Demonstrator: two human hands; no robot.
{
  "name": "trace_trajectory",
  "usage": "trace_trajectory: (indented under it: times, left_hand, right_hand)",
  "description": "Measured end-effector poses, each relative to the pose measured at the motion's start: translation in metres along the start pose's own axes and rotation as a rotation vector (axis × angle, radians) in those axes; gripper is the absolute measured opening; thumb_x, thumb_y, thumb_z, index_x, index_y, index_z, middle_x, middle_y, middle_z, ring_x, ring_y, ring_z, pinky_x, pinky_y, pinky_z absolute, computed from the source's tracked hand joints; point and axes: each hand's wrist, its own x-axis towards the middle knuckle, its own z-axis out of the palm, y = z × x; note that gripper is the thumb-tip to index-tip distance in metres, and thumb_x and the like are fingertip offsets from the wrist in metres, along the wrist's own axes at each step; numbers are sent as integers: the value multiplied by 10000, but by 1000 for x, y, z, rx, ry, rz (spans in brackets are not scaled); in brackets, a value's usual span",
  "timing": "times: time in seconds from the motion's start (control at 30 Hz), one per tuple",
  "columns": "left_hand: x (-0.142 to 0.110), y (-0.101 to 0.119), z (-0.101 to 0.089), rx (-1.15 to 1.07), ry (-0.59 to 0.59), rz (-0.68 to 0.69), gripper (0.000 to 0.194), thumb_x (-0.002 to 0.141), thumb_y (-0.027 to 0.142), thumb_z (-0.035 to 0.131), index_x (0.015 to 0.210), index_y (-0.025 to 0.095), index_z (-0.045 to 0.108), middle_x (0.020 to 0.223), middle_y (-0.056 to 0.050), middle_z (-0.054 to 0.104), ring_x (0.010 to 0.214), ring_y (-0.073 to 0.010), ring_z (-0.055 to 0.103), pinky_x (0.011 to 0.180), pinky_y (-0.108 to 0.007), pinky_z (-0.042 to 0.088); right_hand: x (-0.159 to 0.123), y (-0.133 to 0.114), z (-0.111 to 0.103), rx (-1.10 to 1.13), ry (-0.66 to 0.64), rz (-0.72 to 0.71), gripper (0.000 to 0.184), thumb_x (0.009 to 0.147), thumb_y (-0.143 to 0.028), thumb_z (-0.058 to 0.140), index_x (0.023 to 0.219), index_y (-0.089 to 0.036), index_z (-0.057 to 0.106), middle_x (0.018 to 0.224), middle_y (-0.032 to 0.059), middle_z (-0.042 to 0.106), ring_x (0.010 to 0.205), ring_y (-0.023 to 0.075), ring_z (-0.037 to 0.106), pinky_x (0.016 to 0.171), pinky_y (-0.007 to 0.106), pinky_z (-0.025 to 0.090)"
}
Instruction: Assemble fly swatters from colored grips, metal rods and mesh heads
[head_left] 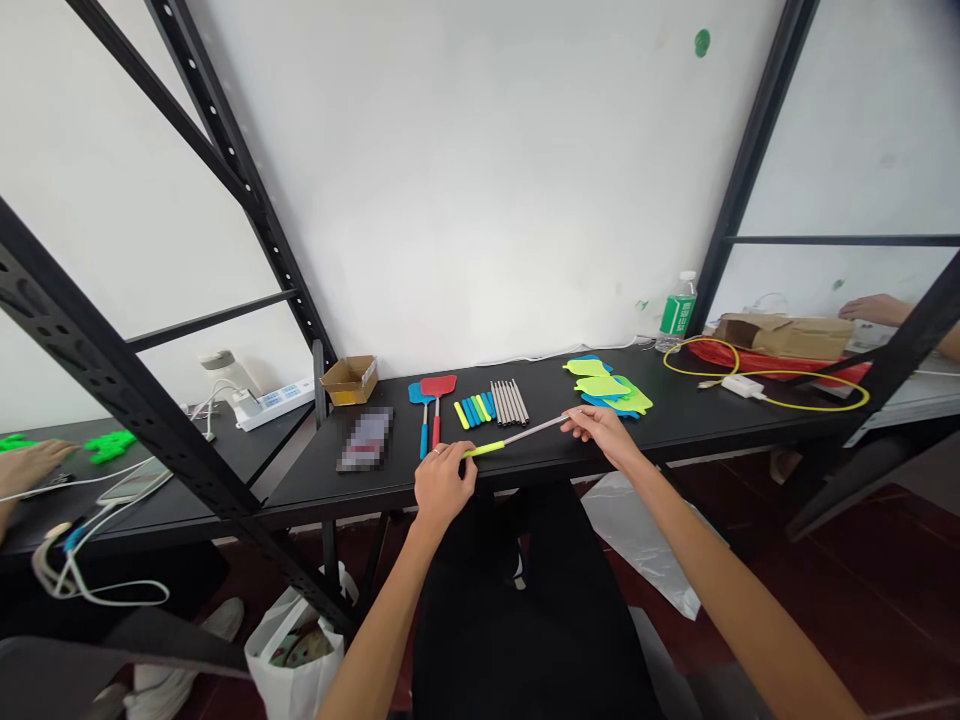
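My left hand (447, 480) is closed around the yellow-green handle (486, 449) of a thin metal rod (536, 430). At the rod's other end, the fingers of my right hand (600, 432) pinch its tip. The rod is extended and slants up to the right above the table's front part. Behind it lie several yellow and blue handles (475, 409) in a row, beside several short metal rods (510, 402). A red fly swatter (437, 385) and a blue fly swatter (417, 393) rest to their left. Yellow and blue swatter heads (600, 386) are piled near my right hand.
A phone-like blurred object (366, 440) and a small cardboard box (350, 381) are on the table's left. A water bottle (677, 312) and yellow cable (817, 405) are at right. Black shelf posts (247, 190) flank the table (300, 490). Co-workers' hands show at both sides.
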Motion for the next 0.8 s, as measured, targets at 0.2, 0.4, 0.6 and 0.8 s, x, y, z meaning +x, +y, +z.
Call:
trace_trajectory:
  times: [0.2,0.4,0.6,0.8]
  left_hand:
    - [0,0,0,-9,1,9,181,902,211,515,992,257,666,925,-9,745,890,-213,662,757,-318,468]
    - [0,1,0,-16,4,19,196,904,207,511,990,258,680,944,-18,749,894,-217,667,771,-329,478]
    - [0,0,-1,-2,2,20,197,901,209,517,996,258,682,943,-10,748,893,-213,665,767,-325,478]
    - [0,0,0,-7,0,29,198,901,206,517,997,254,683,946,-16,748,899,-216,664,785,-324,474]
  right_hand:
    - [-6,-10,6,-123,-16,-6,471,837,-607,596,700,-164,680,672,80,692,617,158,572,556,271,412]
    - [-9,-14,8,-136,0,-13,510,832,-634,587,582,-190,617,508,33,586,517,153,529,534,287,398]
    - [-9,-13,8,-172,12,-21,546,850,-639,562,524,-202,597,453,30,549,482,152,500,526,296,380]
    - [-8,-9,8,-178,18,1,568,865,-637,544,506,-200,593,429,33,538,464,148,488,535,299,376]
